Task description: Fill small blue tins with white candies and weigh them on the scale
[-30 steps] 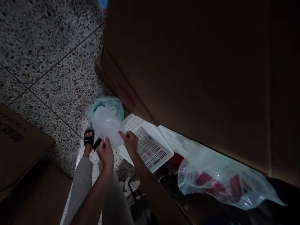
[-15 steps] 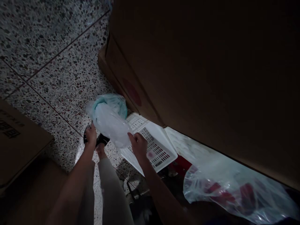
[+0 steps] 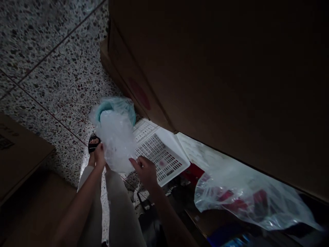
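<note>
Between my hands hangs a translucent white plastic bag [image 3: 117,140], spread wide. My left hand [image 3: 99,154] is closed on its left edge. The thumb and fingers of my right hand [image 3: 145,169] pinch its lower right edge. Just beyond the bag is a teal rim [image 3: 102,108] with clear plastic film [image 3: 120,103] over it; what it belongs to is partly hidden. A white slotted plastic basket [image 3: 177,166] lies to the right, partly behind the bag and my right hand.
Large cardboard boxes [image 3: 205,85] fill the right side. Another cardboard box [image 3: 23,154] stands at the left. A clear plastic bag with red items [image 3: 239,202] lies at the lower right. My sandalled foot [image 3: 93,142] rests on the speckled floor [image 3: 64,79].
The white bag is now spread wider and hangs flatter between my hands. My right hand has moved left and slightly down. The whole view has shifted a little.
</note>
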Available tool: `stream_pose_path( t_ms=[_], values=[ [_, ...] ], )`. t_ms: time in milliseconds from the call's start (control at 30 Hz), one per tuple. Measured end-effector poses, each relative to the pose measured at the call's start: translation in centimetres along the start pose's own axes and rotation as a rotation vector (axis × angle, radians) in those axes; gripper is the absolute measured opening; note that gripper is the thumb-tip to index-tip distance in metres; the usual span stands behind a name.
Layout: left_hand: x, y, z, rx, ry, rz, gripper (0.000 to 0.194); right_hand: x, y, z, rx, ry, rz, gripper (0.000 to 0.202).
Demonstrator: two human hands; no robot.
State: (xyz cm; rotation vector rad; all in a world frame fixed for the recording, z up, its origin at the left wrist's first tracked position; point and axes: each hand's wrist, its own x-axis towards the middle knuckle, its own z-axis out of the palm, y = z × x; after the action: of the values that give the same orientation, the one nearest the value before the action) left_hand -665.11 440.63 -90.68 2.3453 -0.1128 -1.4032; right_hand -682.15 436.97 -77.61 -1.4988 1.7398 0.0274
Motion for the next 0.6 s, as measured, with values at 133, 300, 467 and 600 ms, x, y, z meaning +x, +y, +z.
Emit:
stream_pose_path(
  t_ms=[133,300,467,600],
  values=[
    [-4.7,1.4,-2.4,0.05,-0.09,0.063,0.027,-0.9,-0.3,-1.3,-0.05,0.011,-0.024,0.047],
    [-10.6,4.6,-3.9,0.14,-0.089,0.307,0.031,-2.6,-0.1,-4.2,-0.074,0.08,0.009,0.048],
    [-14.2,4.4,-4.2,0.08,-0.18,0.293,0.03,-2.7,-0.4,-5.4,-0.073,0.122,0.056,0.049],
    [-15.3,3.6,-4.4,0.039,-0.115,0.176,0.03,-2.6,-1.2,-5.0,-0.077,0.019,0.019,0.048]
  ],
)
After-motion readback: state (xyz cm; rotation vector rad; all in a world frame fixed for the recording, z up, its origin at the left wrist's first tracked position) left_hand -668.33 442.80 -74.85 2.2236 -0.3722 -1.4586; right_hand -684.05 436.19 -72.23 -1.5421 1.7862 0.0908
